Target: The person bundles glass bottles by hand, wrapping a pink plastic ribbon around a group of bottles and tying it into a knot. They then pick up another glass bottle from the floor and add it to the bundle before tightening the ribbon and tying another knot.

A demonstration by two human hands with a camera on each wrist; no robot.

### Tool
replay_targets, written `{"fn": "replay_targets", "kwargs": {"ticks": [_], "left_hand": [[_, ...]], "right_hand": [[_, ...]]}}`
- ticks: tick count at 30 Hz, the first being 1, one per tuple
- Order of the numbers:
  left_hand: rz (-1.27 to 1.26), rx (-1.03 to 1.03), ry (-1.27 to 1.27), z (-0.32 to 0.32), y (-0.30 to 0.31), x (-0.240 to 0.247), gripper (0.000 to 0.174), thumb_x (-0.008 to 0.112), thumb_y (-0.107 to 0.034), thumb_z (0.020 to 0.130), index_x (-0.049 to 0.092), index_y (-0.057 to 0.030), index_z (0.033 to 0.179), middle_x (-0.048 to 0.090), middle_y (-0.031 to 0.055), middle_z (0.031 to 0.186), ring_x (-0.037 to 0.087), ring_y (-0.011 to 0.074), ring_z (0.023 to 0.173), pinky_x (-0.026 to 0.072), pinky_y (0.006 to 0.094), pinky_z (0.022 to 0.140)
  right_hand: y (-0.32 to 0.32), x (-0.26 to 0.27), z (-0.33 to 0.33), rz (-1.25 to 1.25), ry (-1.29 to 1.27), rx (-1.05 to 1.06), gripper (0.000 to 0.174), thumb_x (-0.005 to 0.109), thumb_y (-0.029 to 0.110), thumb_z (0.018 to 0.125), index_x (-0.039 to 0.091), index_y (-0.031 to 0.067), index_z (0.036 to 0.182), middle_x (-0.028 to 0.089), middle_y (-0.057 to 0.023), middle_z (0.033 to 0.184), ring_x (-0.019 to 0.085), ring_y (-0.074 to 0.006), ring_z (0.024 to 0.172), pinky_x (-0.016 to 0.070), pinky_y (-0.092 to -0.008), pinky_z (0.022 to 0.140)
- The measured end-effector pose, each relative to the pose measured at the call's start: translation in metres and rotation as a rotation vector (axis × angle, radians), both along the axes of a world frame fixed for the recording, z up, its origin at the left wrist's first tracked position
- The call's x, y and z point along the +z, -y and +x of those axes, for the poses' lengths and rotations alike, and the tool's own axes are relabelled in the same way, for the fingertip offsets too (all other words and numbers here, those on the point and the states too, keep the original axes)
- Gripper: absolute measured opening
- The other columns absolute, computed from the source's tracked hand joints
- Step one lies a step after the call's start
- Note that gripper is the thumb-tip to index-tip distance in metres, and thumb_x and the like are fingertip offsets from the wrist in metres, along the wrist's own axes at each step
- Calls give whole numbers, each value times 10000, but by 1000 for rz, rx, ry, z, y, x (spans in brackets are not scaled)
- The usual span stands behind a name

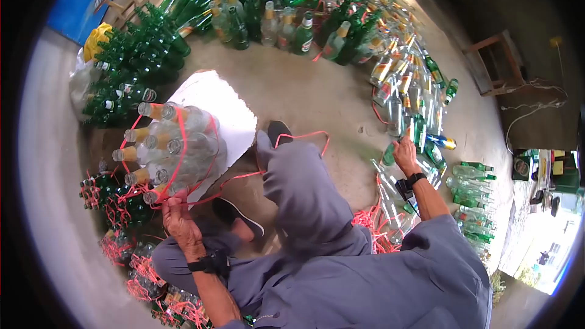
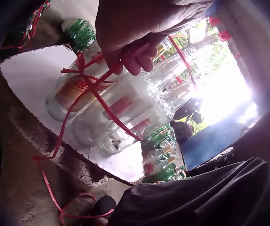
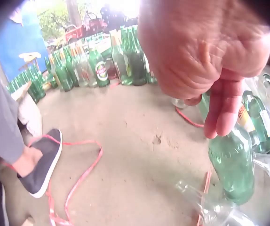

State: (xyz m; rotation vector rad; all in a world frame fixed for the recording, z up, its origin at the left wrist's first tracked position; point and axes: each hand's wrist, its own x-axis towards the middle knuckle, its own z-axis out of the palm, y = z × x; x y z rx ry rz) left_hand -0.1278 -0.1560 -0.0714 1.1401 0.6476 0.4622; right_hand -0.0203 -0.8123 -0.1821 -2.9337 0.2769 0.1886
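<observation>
A bundle of clear glass bottles [image 1: 198,140], several with gold neck labels, stands on a white board [image 1: 234,116] with red plastic string [image 1: 181,140] looped around it. At the bundle's near corner my left hand [image 1: 181,225] pinches the string. The left wrist view shows the string [image 2: 97,96] crossing over the bottles below the fingers. Off to the right, my right hand [image 1: 405,155] grips a pale green bottle [image 3: 233,162] by its neck. The bottle's top is hidden behind the fingers. A clear bottle [image 3: 215,209] lies on the floor close by.
Green bottles [image 1: 140,49] crowd the left, and more stand and lie in a curved pile along the back and right. String-tied bundles [image 1: 131,256] sit at the lower left. Loose string [image 1: 326,137] trails across the floor near the shoe [image 3: 43,162]. A wooden stool [image 1: 496,64] is at right.
</observation>
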Motion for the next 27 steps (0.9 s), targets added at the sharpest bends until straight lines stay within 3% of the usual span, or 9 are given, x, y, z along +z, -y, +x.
{"fn": "replay_targets", "kwargs": {"ticks": [1, 4, 6, 9, 15, 18, 21, 24, 27], "left_hand": [[1, -3, -7, -1, -1, 0, 160, 605, -166, 1001, 609, -15, 948, 698, 124, 1019, 665, 218, 988, 517, 366, 992], [11, 3, 2, 0, -1, 0, 163, 598, -167, 1007, 601, -18, 941, 689, 120, 1014, 658, 219, 997, 508, 371, 1003], [19, 11, 13, 2, 0, -1, 167, 598, -168, 1008, 597, -17, 935, 686, 119, 1009, 655, 221, 998, 506, 373, 1004], [23, 13, 6, 1, 0, -1, 170, 594, -167, 1010, 596, -12, 941, 684, 125, 1013, 656, 230, 999, 507, 376, 1003], [34, -8, 48, 1, -2, -4, 164, 585, -157, 1014, 610, 4, 1003, 686, 130, 1023, 660, 230, 988, 517, 365, 986], [13, 26, 29, 3, 3, -4, 237, 596, -141, 1004, 620, 33, 1163, 699, 127, 1026, 667, 208, 954, 520, 335, 934], [109, 15, -18, 5, 7, -2, 244, 609, -155, 997, 625, 30, 1155, 713, 117, 990, 667, 185, 931, 503, 312, 928], [63, 135, -22, 7, 11, 1, 134, 606, -118, 992, 623, 12, 1021, 703, 122, 946, 684, 222, 905, 554, 384, 922], [30, 83, 56, 7, 12, 0, 239, 603, -199, 1003, 672, 20, 1068, 723, 109, 971, 658, 169, 911, 478, 296, 924]], "right_hand": [[-1, 2, 5, 105, 9, -67, 292, 651, 178, 902, 530, -87, 927, 627, -320, 889, 632, -477, 838, 508, -506, 784], [-18, 21, 16, 230, 37, -176, 335, 644, 194, 925, 528, -118, 964, 653, -272, 820, 680, -415, 711, 545, -469, 669], [-35, 35, 23, 556, 128, -326, 369, 646, 197, 939, 529, -139, 1040, 662, -199, 747, 715, -305, 639, 561, -386, 553], [-61, 61, 38, 711, 149, -350, 370, 643, 190, 948, 538, -135, 1089, 659, -149, 714, 725, -224, 630, 560, -310, 494], [-89, 77, 50, 873, 157, -380, 327, 610, 169, 961, 567, -130, 1085, 692, -175, 809, 729, -236, 643, 589, -309, 521], [-98, 81, 46, 960, 166, -357, 323, 610, 173, 966, 575, -112, 1115, 693, -176, 846, 736, -240, 677, 605, -310, 550], [-103, 82, 48, 1022, 179, -312, 323, 615, 192, 975, 578, -98, 1111, 693, -165, 845, 733, -230, 676, 605, -301, 550], [-128, 119, 53, 1042, 143, -251, 295, 602, 191, 995, 567, -69, 1131, 688, -155, 870, 728, -222, 672, 598, -297, 538], [-146, 142, 65, 1102, 186, -119, 260, 603, 198, 1006, 578, -22, 1142, 688, -132, 850, 720, -211, 648, 586, -293, 515]]}}
